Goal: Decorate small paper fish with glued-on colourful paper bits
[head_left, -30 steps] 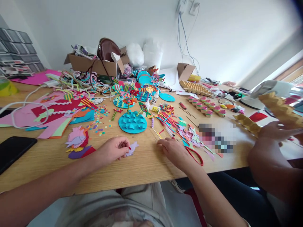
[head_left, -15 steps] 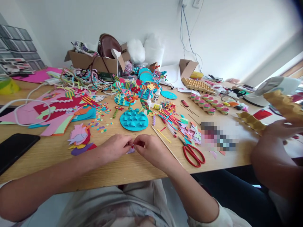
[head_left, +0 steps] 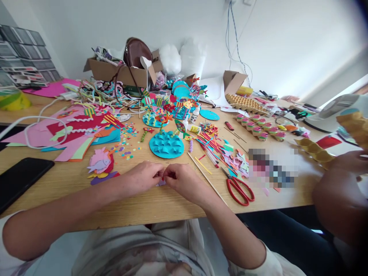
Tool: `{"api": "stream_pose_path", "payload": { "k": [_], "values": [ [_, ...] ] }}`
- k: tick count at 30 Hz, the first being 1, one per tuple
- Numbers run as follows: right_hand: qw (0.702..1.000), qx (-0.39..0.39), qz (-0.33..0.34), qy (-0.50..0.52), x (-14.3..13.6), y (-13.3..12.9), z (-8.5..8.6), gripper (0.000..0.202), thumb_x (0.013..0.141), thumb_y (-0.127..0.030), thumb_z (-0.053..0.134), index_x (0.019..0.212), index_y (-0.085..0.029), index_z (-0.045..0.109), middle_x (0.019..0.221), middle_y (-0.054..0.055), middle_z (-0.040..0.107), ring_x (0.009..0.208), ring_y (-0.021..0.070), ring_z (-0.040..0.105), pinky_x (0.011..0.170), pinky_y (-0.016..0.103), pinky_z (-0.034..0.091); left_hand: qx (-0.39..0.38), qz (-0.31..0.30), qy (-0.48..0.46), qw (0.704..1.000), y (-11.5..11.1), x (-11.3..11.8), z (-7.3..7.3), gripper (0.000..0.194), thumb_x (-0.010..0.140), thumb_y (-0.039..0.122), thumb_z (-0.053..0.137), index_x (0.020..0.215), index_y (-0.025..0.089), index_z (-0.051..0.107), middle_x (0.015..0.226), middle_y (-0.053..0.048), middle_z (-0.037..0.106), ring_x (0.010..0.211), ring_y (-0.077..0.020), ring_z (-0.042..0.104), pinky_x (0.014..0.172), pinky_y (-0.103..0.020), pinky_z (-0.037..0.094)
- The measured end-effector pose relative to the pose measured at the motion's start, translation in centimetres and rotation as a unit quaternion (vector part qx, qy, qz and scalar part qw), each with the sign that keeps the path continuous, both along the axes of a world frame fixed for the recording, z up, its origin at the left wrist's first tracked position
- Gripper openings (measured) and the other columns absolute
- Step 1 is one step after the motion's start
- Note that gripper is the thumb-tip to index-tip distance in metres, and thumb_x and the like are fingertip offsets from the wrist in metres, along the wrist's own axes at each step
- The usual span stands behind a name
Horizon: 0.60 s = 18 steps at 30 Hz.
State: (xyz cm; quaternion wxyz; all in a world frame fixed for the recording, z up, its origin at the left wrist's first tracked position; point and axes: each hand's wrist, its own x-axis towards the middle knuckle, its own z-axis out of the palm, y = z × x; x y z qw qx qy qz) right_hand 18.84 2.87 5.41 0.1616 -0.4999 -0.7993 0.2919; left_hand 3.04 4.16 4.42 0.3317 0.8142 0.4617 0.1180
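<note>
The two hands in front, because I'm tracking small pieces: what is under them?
Under the left hand and right hand, part of a lilac paper piece shows. The hands cover the rest, so its outline and anything else beneath cannot be seen.

Bright light comes from the right, leaving a pale sheen on the table [head_left: 301, 191]. The right edge is stretched and blurred, its upper corner dark.

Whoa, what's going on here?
Someone's left hand and right hand are close together over a purple paper piece, with a tiny red bit between them; which hand holds it is hidden. Scissors lie to their right, and a blue base sits beyond them. At far right, another person's hand is by an egg carton.
</note>
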Motion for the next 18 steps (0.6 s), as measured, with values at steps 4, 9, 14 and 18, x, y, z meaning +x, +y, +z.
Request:
{"api": "stream_pose_path", "payload": {
  "k": [4,9,14,18],
  "values": [
    [0.995,-0.052,-0.043,0.067,0.2,0.2,-0.4,0.015,0.069,-0.009,0.052,0.064,-0.014,0.064,0.052,-0.004,0.051,0.050,0.0074,0.041,0.047,0.019,0.027,-0.017,0.015,-0.028,0.999,0.0,-0.2,0.0,0.012,0.073,0.022,0.049,0.072,0.017,0.059,0.066,0.001,0.061,0.064,-0.0139,0.053,0.056,-0.022,0.033],
    [0.982,-0.098,-0.072,0.146,0.3,0.4,-0.9,0.012,0.068,-0.010,0.051,0.063,-0.013,0.061,0.052,-0.005,0.048,0.050,0.0069,0.040,0.046,0.019,0.028,-0.044,0.047,-0.066,0.996,-0.3,-0.3,0.4,0.014,0.072,0.025,0.048,0.066,0.017,0.058,0.059,0.003,0.055,0.057,-0.0115,0.049,0.051,-0.020,0.031],
    [0.980,-0.109,-0.053,0.161,0.6,0.4,-1.1,0.011,0.070,-0.013,0.051,0.065,-0.013,0.061,0.053,-0.005,0.048,0.051,0.0068,0.040,0.046,0.018,0.028,-0.049,0.053,-0.035,0.997,-0.3,-0.2,1.1,0.015,0.071,0.025,0.048,0.065,0.016,0.058,0.058,0.003,0.055,0.058,-0.0122,0.049,0.052,-0.020,0.031],
    [0.986,-0.087,-0.030,0.141,0.9,0.5,-1.2,0.012,0.071,-0.016,0.051,0.066,-0.013,0.061,0.054,-0.005,0.049,0.051,0.0068,0.040,0.046,0.019,0.027,-0.027,0.026,-0.008,0.999,-0.3,-0.2,1.2,0.016,0.073,0.025,0.047,0.065,0.016,0.058,0.060,0.002,0.056,0.060,-0.0131,0.050,0.053,-0.021,0.030]
  ]
}}
